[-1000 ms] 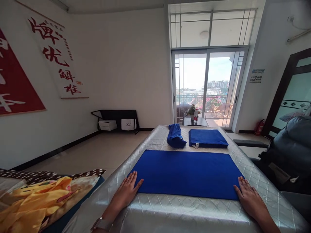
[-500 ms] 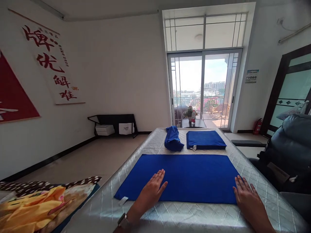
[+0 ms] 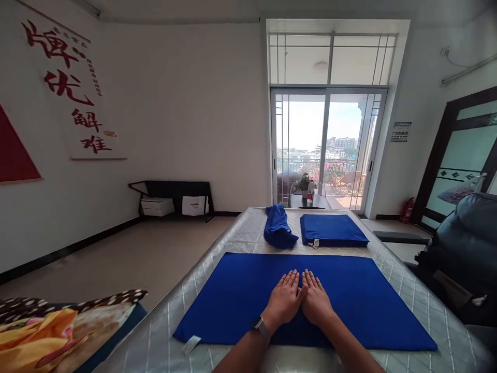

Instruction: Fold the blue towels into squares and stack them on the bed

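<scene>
A blue cloth [image 3: 361, 305] lies spread flat across the near part of the bed, with a white tag [image 3: 191, 343] at its near left corner. My left hand [image 3: 285, 300] rests flat on the middle of the cloth, fingers stretched forward. Beside it, thumbs touching or nearly so, my right hand [image 3: 314, 299] also lies flat on the cloth. Beyond them are a crumpled blue cloth [image 3: 279, 228] and, to its right, a neat stack of folded blue cloths [image 3: 332, 229] with a white tag at its front.
The silvery quilted bed surface [image 3: 155, 331] slopes off at both sides. Bedding with a yellow cloth [image 3: 34, 336] sits at the lower left. A dark padded chair [image 3: 462, 243] stands at the right. Behind the bed, a small table [image 3: 322, 202] bears a bottle [image 3: 310, 191].
Both hands have come together at the cloth's middle, the right moving left from the right edge and the left moving right. The cloth's right near corner is now uncovered. The view has shifted slightly.
</scene>
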The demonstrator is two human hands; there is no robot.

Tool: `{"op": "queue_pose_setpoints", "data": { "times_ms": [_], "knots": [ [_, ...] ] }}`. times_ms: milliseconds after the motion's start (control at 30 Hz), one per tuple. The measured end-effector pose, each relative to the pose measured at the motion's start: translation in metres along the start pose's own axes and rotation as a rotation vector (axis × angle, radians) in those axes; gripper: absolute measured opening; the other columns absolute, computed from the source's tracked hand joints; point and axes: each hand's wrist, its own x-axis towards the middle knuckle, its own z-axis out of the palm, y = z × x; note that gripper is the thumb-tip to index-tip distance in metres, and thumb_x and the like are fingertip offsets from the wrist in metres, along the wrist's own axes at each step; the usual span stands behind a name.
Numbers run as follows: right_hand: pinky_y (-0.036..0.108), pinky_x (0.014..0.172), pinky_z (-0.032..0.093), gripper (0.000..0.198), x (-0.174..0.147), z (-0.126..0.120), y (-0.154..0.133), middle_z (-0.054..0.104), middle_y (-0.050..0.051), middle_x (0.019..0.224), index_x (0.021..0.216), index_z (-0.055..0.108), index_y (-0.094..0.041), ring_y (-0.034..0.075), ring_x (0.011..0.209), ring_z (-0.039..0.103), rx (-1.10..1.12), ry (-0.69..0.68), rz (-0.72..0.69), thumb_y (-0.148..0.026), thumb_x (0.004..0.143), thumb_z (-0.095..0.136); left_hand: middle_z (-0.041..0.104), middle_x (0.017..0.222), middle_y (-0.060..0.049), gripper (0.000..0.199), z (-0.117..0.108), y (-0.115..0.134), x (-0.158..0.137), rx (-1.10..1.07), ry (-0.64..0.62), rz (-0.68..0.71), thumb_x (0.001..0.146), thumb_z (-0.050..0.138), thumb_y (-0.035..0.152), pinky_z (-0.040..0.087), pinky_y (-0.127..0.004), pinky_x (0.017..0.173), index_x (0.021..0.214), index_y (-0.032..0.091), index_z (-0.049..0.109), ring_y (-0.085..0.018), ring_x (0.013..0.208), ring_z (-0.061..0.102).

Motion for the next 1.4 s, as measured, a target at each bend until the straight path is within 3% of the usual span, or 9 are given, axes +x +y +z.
{"op": "queue_pose_setpoints", "data": {
  "times_ms": [133, 433, 567, 667, 800, 967, 1100, 1300, 1400],
  "knots": [
    [0.042, 0.125, 0.009, 0.069, 0.005, 0.016, 0.012, 0.011, 0.012, 0.166, 0.158, 0.017, -0.005, 0.024, 0.154, 0.008, -0.004, -0.016, 0.001, -0.044, 0.102, 0.014, 0.032, 0.160, -0.016, 0.072, 0.013, -0.003, -0.004, -0.022, -0.042, -0.057, 0.104, 0.014, 0.057, 0.022, -0.047, 0.123, 0.156, 0.010, 0.031, -0.026, 0.152, 0.022],
    [0.040, 0.125, 0.006, 0.069, 0.006, 0.016, 0.014, 0.011, 0.008, 0.166, 0.159, 0.017, -0.009, 0.021, 0.154, 0.006, 0.002, -0.028, 0.039, -0.046, 0.102, 0.014, 0.033, 0.161, -0.014, 0.076, -0.004, 0.010, -0.006, 0.033, -0.071, -0.141, 0.103, 0.008, 0.058, 0.022, -0.044, 0.124, 0.155, 0.009, 0.034, -0.024, 0.151, 0.025],
    [0.040, 0.125, 0.005, 0.070, -0.004, 0.009, 0.027, 0.012, 0.008, 0.167, 0.159, 0.016, -0.009, 0.020, 0.154, 0.007, 0.014, -0.033, 0.106, -0.048, 0.101, 0.015, 0.033, 0.160, -0.014, 0.080, -0.010, 0.000, -0.015, 0.066, -0.076, -0.187, 0.101, 0.009, 0.063, 0.023, -0.045, 0.123, 0.155, 0.010, 0.035, -0.025, 0.151, 0.026],
    [0.040, 0.125, 0.006, 0.072, -0.020, 0.002, 0.054, 0.014, 0.007, 0.167, 0.159, 0.016, -0.011, 0.020, 0.154, 0.008, -0.006, -0.025, 0.171, -0.051, 0.100, 0.016, 0.029, 0.162, -0.015, 0.086, -0.022, -0.026, -0.031, 0.091, -0.113, -0.261, 0.099, 0.008, 0.068, 0.020, -0.045, 0.124, 0.155, 0.007, 0.033, -0.026, 0.151, 0.023],
    [0.040, 0.125, 0.014, 0.068, -0.057, -0.012, 0.113, 0.021, 0.006, 0.166, 0.158, 0.026, -0.013, 0.020, 0.153, 0.015, -0.052, 0.029, 0.270, -0.049, 0.101, 0.021, 0.023, 0.163, -0.015, 0.087, -0.045, -0.087, -0.071, 0.160, -0.142, -0.366, 0.099, 0.012, 0.069, 0.017, -0.046, 0.124, 0.156, 0.006, 0.029, -0.026, 0.152, 0.019],
    [0.046, 0.109, 0.044, 0.045, -0.111, -0.043, 0.172, 0.050, 0.008, 0.149, 0.136, 0.056, -0.029, 0.025, 0.131, 0.051, -0.079, 0.239, 0.448, -0.051, 0.098, 0.050, 0.024, 0.163, -0.015, 0.083, -0.069, -0.160, -0.131, 0.221, -0.127, -0.469, 0.098, 0.015, 0.067, 0.019, -0.046, 0.123, 0.156, 0.009, 0.031, -0.027, 0.151, 0.022],
    [0.042, 0.093, 0.055, 0.036, -0.133, -0.060, 0.185, 0.060, 0.007, 0.132, 0.125, 0.061, -0.027, 0.022, 0.111, 0.061, -0.084, 0.291, 0.479, -0.047, 0.095, 0.059, 0.031, 0.161, -0.016, 0.083, -0.073, -0.180, -0.153, 0.238, -0.079, -0.492, 0.097, 0.017, 0.066, 0.025, -0.044, 0.122, 0.155, 0.008, 0.033, -0.026, 0.150, 0.026],
    [0.042, 0.091, 0.056, 0.036, -0.133, -0.064, 0.189, 0.060, 0.007, 0.131, 0.125, 0.061, -0.026, 0.021, 0.109, 0.062, -0.099, 0.326, 0.462, -0.047, 0.096, 0.059, 0.051, 0.151, -0.010, 0.071, -0.066, -0.194, -0.162, 0.256, 0.032, -0.357, 0.099, 0.019, 0.062, 0.035, -0.046, 0.116, 0.149, 0.020, 0.047, -0.027, 0.144, 0.041],
    [0.042, 0.091, 0.056, 0.035, -0.121, -0.061, 0.192, 0.060, 0.007, 0.131, 0.125, 0.061, -0.027, 0.021, 0.110, 0.061, -0.105, 0.342, 0.448, -0.047, 0.095, 0.059, 0.052, 0.150, -0.015, 0.072, -0.068, -0.209, -0.168, 0.275, 0.022, -0.384, 0.099, 0.021, 0.060, 0.037, -0.048, 0.115, 0.146, 0.015, 0.051, -0.031, 0.142, 0.042]
  ]
}}
